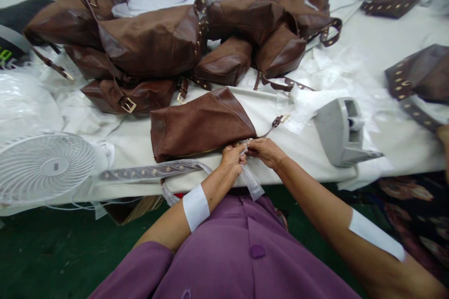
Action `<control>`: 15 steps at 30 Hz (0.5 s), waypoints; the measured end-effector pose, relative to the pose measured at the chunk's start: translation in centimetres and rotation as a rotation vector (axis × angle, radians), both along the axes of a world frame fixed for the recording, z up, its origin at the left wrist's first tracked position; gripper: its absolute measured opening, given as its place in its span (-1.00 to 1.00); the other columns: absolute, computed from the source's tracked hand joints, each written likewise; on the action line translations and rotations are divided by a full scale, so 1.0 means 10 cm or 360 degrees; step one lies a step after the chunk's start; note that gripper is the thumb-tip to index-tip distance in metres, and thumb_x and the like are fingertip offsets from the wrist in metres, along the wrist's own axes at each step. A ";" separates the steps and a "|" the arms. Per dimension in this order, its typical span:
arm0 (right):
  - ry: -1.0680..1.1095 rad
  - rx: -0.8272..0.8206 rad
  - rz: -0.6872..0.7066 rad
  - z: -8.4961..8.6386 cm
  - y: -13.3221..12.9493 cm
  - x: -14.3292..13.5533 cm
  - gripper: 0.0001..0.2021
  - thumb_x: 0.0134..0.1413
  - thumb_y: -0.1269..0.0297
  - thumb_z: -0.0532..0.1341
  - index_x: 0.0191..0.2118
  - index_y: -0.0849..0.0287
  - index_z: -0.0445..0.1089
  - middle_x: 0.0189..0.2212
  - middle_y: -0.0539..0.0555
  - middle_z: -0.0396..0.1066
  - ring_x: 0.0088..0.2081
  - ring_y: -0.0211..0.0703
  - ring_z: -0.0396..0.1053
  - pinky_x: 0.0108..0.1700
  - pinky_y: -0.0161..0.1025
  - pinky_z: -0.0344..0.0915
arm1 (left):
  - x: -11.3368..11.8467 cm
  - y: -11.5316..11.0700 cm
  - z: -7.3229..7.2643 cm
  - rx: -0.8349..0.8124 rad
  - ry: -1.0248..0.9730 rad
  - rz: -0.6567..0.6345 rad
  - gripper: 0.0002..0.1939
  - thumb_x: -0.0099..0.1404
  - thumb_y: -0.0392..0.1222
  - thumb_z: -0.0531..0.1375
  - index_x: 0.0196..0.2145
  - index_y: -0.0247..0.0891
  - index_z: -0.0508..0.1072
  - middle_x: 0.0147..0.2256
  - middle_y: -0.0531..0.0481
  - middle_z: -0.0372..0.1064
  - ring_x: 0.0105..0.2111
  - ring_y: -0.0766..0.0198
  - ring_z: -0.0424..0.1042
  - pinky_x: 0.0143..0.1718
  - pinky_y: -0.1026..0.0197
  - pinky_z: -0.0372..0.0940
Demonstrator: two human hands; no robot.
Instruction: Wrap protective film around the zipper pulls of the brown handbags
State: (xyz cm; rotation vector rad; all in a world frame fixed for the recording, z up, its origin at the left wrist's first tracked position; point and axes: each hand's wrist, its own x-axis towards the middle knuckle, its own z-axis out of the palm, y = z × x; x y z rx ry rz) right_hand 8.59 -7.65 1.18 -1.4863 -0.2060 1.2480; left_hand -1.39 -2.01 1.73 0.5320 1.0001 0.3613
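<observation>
A brown handbag (203, 124) lies on its side at the table's near edge, its zipper side facing me. At its right front corner my left hand (233, 156) is closed on a clear plastic sleeve (253, 184), whose loose end hangs over the edge. My right hand (264, 150) pinches at the same corner, close against the left fingertips; what it grips is too small to make out. A studded strap (150, 171) wrapped in clear plastic lies left of my hands. From the bag's right end runs a thin strap with a buckle (280, 120).
Several brown bags (150, 39) are piled behind. A white fan (52, 166) stands at left, a grey tape dispenser (340, 131) at right. Crumpled white wrapping (322, 74) lies beyond it. Another person's hand (444, 138) shows at the right edge near a studded bag (421, 74).
</observation>
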 end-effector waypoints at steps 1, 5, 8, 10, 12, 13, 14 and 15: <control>0.0020 -0.0006 -0.0007 0.01 0.00 -0.01 -0.81 -0.26 0.36 0.38 -0.61 0.30 0.36 -0.62 0.03 0.36 -0.53 -0.35 0.30 -0.44 -0.42 0.30 | 0.00 -0.01 -0.01 -0.0013 0.0018 0.0007 -0.77 0.03 -0.31 0.25 -0.49 -0.28 0.20 -0.65 0.15 0.17 -0.78 0.55 0.01 -0.72 0.40 -0.21; 0.0174 0.0044 -0.0010 0.04 0.01 -0.05 -0.83 -0.25 0.40 0.33 -0.62 0.27 0.31 -0.65 -0.02 0.30 -0.55 -0.34 0.27 -0.45 -0.38 0.29 | -0.01 -0.05 -0.02 0.0000 0.0048 0.0001 -0.80 0.10 -0.27 0.23 -0.43 -0.28 0.22 -0.64 0.12 0.21 -0.77 0.50 0.09 -0.73 0.40 -0.12; 0.0285 0.0077 0.0078 0.05 0.02 -0.08 -0.83 -0.19 0.37 0.26 -0.62 0.22 0.24 -0.71 -0.07 0.21 -0.65 -0.34 0.16 -0.59 -0.36 0.18 | 0.02 -0.10 -0.03 0.0074 0.0090 0.0037 -0.75 0.12 -0.20 0.25 -0.31 -0.29 0.25 -0.62 0.10 0.25 -0.74 0.43 0.19 -0.70 0.37 0.05; 0.0321 0.0022 0.0136 0.05 0.04 -0.08 -0.83 -0.13 0.34 0.19 -0.61 0.19 0.20 -0.76 -0.09 0.14 -0.71 -0.35 0.05 -0.67 -0.35 0.07 | 0.03 -0.14 -0.02 0.0117 0.0079 0.0056 -0.64 0.09 -0.14 0.28 -0.21 -0.26 0.24 -0.57 0.09 0.29 -0.70 0.39 0.25 -0.65 0.34 0.15; 0.0309 -0.0049 0.0107 0.07 0.07 -0.08 -0.86 -0.10 0.35 0.15 -0.59 0.18 0.21 -0.76 -0.08 0.14 -0.72 -0.33 0.05 -0.67 -0.36 0.05 | 0.03 -0.17 -0.01 0.0183 0.0018 0.0019 -0.56 0.03 -0.11 0.32 -0.17 -0.23 0.25 -0.49 0.07 0.32 -0.65 0.39 0.29 -0.62 0.32 0.20; 0.0286 -0.0071 0.0066 0.08 0.08 -0.07 -0.88 -0.09 0.37 0.13 -0.57 0.18 0.22 -0.75 -0.07 0.16 -0.70 -0.32 0.09 -0.65 -0.36 0.09 | 0.02 -0.17 -0.01 0.0228 -0.0021 -0.0021 -0.54 -0.01 -0.11 0.34 -0.18 -0.21 0.27 -0.45 0.07 0.32 -0.63 0.40 0.29 -0.60 0.32 0.21; 0.0263 -0.0080 0.0027 0.10 0.09 -0.07 -0.90 -0.09 0.39 0.12 -0.55 0.18 0.24 -0.72 -0.05 0.20 -0.66 -0.30 0.15 -0.62 -0.36 0.14 | 0.00 -0.17 -0.01 0.0269 -0.0063 -0.0078 -0.52 -0.05 -0.13 0.35 -0.19 -0.20 0.28 -0.43 0.08 0.31 -0.61 0.41 0.29 -0.59 0.32 0.22; 0.0249 -0.0080 0.0002 0.13 0.10 -0.06 -0.92 -0.09 0.41 0.11 -0.54 0.19 0.25 -0.70 -0.03 0.24 -0.62 -0.28 0.20 -0.57 -0.35 0.20 | -0.03 -0.16 -0.01 0.0296 -0.0106 -0.0144 -0.52 -0.08 -0.16 0.35 -0.19 -0.19 0.29 -0.42 0.09 0.29 -0.61 0.42 0.28 -0.59 0.33 0.21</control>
